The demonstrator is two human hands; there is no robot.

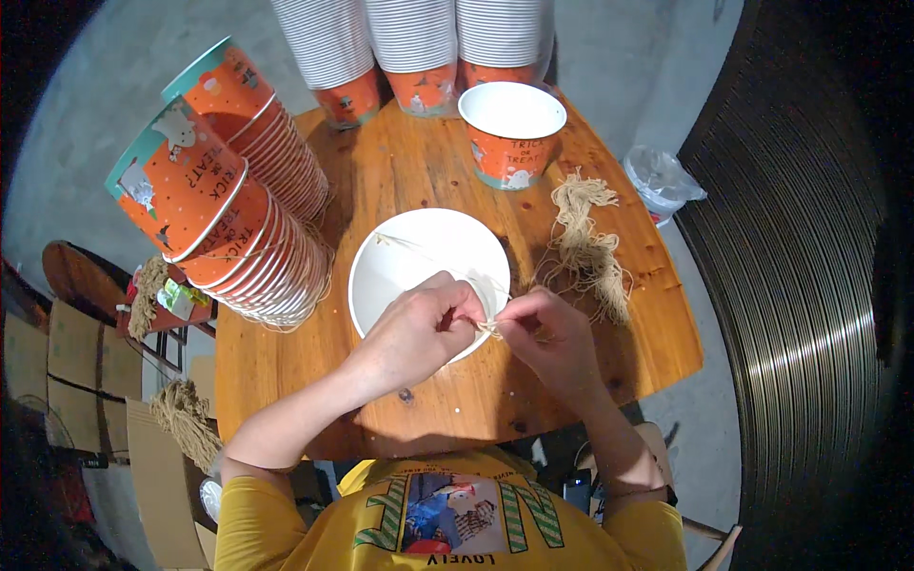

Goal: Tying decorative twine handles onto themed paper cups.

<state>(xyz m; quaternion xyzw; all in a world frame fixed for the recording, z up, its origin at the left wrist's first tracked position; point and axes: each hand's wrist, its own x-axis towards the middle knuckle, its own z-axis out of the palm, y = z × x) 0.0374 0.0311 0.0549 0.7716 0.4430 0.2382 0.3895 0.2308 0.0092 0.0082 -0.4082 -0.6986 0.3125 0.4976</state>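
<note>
A white-lined paper bucket (395,271) sits on the table in front of me, its open mouth facing up. A thin beige string (405,245) runs across its inside from the far left wall towards my hands. At the bucket's near right rim, my left hand (419,328) is closed in a pinch on the string. Close beside it, my right hand (552,343) also pinches the string, where a small loop or knot shows between the fingertips. The finer detail of the knot is too small to make out. A loose bundle of beige strings (590,252) lies just beyond my right hand.
Two leaning stacks of orange paper buckets, a near stack (224,214) and a far one (257,119), stand at the left, strung with cords. An upright orange bucket (514,143) stands at the back right. Tall wrapped bucket stacks (414,57) line the wooden table's (647,324) far edge.
</note>
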